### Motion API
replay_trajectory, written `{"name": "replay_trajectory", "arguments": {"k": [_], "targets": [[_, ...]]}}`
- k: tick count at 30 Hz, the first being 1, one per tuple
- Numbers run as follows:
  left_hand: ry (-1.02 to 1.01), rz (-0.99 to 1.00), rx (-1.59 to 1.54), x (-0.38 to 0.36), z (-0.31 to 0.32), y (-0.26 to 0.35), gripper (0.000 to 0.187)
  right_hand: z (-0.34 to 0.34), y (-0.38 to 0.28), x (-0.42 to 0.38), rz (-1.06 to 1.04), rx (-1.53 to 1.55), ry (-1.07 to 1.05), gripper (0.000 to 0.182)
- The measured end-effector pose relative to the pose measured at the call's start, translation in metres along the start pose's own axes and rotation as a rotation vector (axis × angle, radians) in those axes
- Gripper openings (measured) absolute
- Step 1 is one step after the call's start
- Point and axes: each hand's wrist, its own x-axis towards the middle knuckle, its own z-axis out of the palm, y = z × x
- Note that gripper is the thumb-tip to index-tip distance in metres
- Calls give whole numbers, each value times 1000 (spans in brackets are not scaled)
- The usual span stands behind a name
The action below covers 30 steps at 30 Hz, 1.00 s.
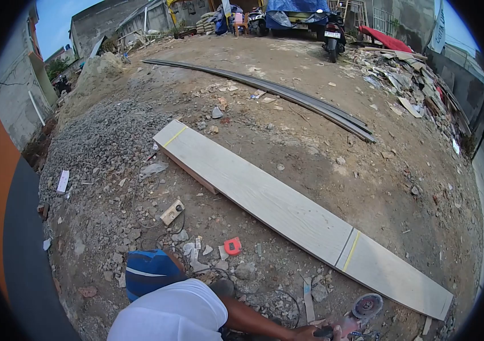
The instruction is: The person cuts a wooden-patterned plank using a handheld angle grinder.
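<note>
From the white sleeve (168,310) at the bottom, my left arm stretches right. My left hand (305,333) is closed around the dark handle of an angle grinder, partly cut off by the lower edge. Its round disc (367,307) is just off the near edge of a long pale wood-grain board (264,184). A yellow line crosses the board near each end, with a dark line beside the right one. My right hand cannot be made out; the grinder's body is blurred. A red tape measure (232,246) lies near my knee (152,274).
A power socket block (172,212) with a cable sits on the rubble. Left of the board spreads a gravel heap (100,136). Long dark metal strips (276,88) lie beyond it. Debris is piled (418,85) at right; a motorbike (334,37) stands at the back.
</note>
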Motion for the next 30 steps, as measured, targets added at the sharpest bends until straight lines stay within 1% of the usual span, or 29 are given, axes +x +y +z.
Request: {"name": "replay_trajectory", "arguments": {"k": [3, 5, 6, 14, 18, 22, 24, 26, 27, 28, 30], "targets": [[-14, -44, 11, -3, 8, -9, 78, -1, 5, -6, 8, 54, 13, 55], [184, 58, 488, 2, 15, -15, 87, 1, 6, -8, 6, 92, 18, 55], [181, 58, 487, 3, 15, -16, 87, 1, 5, -9, 5, 109, 19, 55], [-407, -277, 150, 8, 3, -1, 95, 11, 7, -12, 12, 236, 27, 57], [-369, -257, 179, 20, -19, -22, 91, 21, 7, -10, 15, 298, 21, 57], [-320, -232, 225, 25, -27, -31, 87, 34, 8, -3, 14, 364, 13, 58], [-301, -222, 237, 25, -22, -35, 86, 35, 7, -3, 15, 391, 20, 58], [-316, -207, 220, 18, 6, -25, 86, 18, -5, -15, 0, 392, 61, 59], [-289, -230, 221, 16, 10, -21, 91, 3, -15, -26, -16, 385, 96, 59], [-274, -257, 224, 7, 4, 7, 97, -14, -26, -40, -39, 379, 139, 59], [-273, -308, 235, 9, 12, 6, 108, -44, -45, -72, -100, 383, 237, 59]]}}
